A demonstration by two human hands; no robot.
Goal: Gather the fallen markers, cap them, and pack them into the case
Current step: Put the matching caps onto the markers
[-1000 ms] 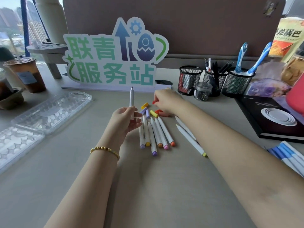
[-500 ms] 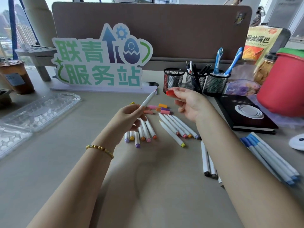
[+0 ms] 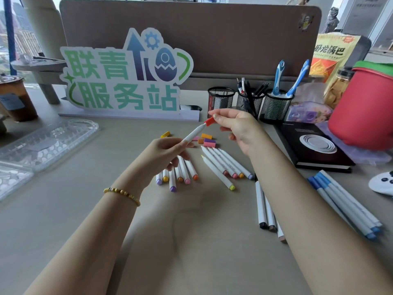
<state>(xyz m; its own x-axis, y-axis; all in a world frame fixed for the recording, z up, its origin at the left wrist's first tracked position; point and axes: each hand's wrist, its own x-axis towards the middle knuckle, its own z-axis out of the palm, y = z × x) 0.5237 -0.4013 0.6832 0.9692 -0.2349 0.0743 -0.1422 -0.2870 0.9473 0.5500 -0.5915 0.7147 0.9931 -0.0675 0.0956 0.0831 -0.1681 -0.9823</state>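
My left hand (image 3: 164, 154) grips a white marker (image 3: 192, 135) that points up and to the right. My right hand (image 3: 238, 129) pinches a red cap (image 3: 210, 120) at that marker's tip. Under my left hand lie several capped markers (image 3: 180, 175). To their right lie several uncapped markers (image 3: 223, 165). Loose caps (image 3: 206, 140) in yellow, orange, pink and purple lie behind them. The clear plastic case (image 3: 49, 141) lies open at the far left. More markers (image 3: 265, 211) lie under my right forearm.
A stack of blue-capped markers (image 3: 344, 207) lies at the right. A black notebook (image 3: 312, 145), a red container (image 3: 363, 111), three mesh pen cups (image 3: 251, 101), a standing sign (image 3: 127, 77) and a drink cup (image 3: 14, 99) ring the work area. A white controller (image 3: 382, 185) sits at the right edge.
My right hand lifted the red cap from the caps on the table and brought it to the marker tip. My left hand tilted the marker from upright toward the right.
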